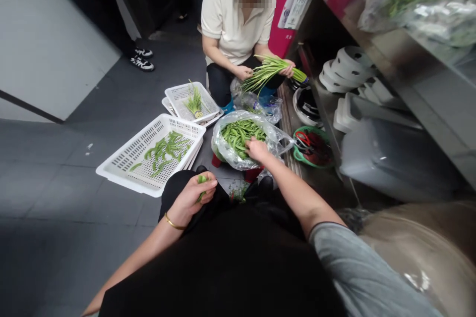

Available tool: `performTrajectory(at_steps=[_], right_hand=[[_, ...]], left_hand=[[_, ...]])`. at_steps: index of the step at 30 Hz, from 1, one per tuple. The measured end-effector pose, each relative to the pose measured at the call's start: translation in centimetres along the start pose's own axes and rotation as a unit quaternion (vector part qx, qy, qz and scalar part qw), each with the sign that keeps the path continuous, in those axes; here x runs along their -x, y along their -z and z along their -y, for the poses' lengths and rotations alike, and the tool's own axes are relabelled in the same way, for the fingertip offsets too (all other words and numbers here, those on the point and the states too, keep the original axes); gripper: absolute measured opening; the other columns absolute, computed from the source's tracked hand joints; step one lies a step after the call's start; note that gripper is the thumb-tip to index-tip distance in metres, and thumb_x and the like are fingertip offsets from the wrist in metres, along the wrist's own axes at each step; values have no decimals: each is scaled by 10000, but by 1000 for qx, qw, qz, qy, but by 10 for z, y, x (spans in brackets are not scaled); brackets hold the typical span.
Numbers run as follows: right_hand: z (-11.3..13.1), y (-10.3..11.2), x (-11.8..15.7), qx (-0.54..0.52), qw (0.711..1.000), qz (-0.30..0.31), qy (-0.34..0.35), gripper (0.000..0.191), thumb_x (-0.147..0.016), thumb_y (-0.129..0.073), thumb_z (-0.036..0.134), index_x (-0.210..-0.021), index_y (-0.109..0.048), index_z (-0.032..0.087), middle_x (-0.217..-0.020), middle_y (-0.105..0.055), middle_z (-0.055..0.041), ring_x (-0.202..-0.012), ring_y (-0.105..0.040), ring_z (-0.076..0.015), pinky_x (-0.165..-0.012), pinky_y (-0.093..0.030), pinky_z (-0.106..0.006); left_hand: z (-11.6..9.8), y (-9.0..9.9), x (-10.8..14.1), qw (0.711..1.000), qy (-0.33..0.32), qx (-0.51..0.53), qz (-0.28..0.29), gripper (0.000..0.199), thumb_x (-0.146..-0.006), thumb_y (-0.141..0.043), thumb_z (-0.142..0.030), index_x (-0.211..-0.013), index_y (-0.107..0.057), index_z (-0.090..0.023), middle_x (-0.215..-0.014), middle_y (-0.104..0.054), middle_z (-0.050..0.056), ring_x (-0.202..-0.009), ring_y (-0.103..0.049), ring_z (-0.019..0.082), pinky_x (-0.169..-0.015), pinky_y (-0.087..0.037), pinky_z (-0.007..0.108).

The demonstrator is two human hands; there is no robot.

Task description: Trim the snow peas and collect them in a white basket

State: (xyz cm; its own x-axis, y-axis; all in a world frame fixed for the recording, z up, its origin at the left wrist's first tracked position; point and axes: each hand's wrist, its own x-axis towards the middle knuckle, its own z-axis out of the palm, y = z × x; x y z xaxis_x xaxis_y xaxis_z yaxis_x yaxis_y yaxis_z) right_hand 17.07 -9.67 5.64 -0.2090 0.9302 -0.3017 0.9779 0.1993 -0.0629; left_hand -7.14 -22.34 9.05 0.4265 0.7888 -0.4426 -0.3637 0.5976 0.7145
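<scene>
My left hand (201, 190) is closed around some green pods (202, 182) above my left knee. Reaching into a clear plastic bag (223, 151), my right hand (256, 149) touches the heap of green pods (238, 133) at its right side; its fingertips are bent, and what they may grip is too small to make out. The bag is open at the top and rests on something red. Left of it, a white perforated basket (122, 151) holds scattered green pods (167, 148).
Across from me a seated person (238, 25) holds long green stalks (266, 72). Smaller white baskets (174, 94) lie behind the large one. A green basket (312, 158) with red-handled scissors stands by the metal shelf (334, 133) at right.
</scene>
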Motion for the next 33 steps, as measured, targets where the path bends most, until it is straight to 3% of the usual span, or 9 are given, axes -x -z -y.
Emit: performTrajectory(at_steps=[4, 8, 10, 13, 18, 22, 26, 30, 33], right_hand=[[3, 9, 44, -61, 996, -60, 4, 240, -924, -497, 375, -999, -591, 167, -1044, -633, -90, -918, -615, -195, -753, -435, -255], [34, -1, 106, -188, 959, -169, 127, 200, -916, -519, 352, -920, -589, 165, -846, -647, -45, -760, -598, -149, -657, -414, -223], [50, -9, 127, -180, 941, -201, 202, 213, -917, -517, 360, -913, -596, 162, -839, -641, -54, -743, -587, -152, -615, -398, -226], [57, -15, 138, -175, 932, -221, 228, 239, -916, -522, 392, -938, -607, 170, -868, -635, -51, -748, -583, -148, -592, -388, -226], [37, -5, 145, -219, 919, -182, 273, 249, -923, -521, 389, -855, -611, 167, -853, -637, -33, -735, -582, -134, -625, -405, -220], [28, 2, 154, -278, 879, -153, 356, 175, -948, -478, 221, -872, -610, 135, -913, -661, -62, -855, -598, -135, -755, -420, -205], [27, 5, 159, -418, 824, -46, 380, 133, -916, -523, 180, -851, -622, 121, -768, -645, -14, -703, -611, -88, -696, -440, -166], [11, 4, 166, -580, 745, 41, 327, 128, -882, -546, 208, -867, -635, 117, -693, -614, 10, -565, -609, -70, -570, -471, -151], [-18, 2, 172, -675, 719, -24, 166, 219, -860, -563, 335, -806, -628, 132, -632, -600, 10, -529, -609, -101, -501, -487, -184]], left_hand=[[1, -8, -6, 995, -17, -62, -80, 304, -632, -788, -318, -786, -625, -112, -460, -416, -67, -379, -307, 22, -374, -188, 163], [6, -26, -16, 990, -33, -90, -99, 408, -624, -790, -351, -919, -661, -100, -576, -557, -9, -396, -344, 22, -372, -212, 163], [9, -33, -17, 989, -38, -99, -103, 371, -642, -781, -339, -907, -662, -109, -496, -499, -38, -391, -339, 27, -378, -220, 155], [11, -40, -14, 989, -37, -104, -100, 301, -656, -776, -305, -865, -661, -120, -434, -404, -69, -393, -329, 28, -386, -234, 142], [5, -55, -10, 985, -17, -143, -96, 298, -658, -777, -287, -879, -659, -124, -456, -405, -65, -403, -337, 31, -376, -258, 133], [5, -70, -6, 980, 13, -178, -85, 351, -653, -780, -306, -927, -654, -128, -440, -399, -70, -386, -325, 32, -366, -246, 133], [8, -77, -4, 974, 32, -217, -52, 389, -635, -787, -319, -950, -656, -132, -423, -432, -61, -370, -349, 45, -380, -284, 155], [4, -73, -2, 962, 73, -260, 33, 372, -637, -781, -332, -917, -672, -112, -519, -565, 7, -375, -357, 35, -388, -266, 163], [-3, -62, 4, 953, 91, -280, 73, 373, -662, -757, -335, -933, -680, -91, -580, -615, 50, -361, -310, 14, -371, -199, 162]])
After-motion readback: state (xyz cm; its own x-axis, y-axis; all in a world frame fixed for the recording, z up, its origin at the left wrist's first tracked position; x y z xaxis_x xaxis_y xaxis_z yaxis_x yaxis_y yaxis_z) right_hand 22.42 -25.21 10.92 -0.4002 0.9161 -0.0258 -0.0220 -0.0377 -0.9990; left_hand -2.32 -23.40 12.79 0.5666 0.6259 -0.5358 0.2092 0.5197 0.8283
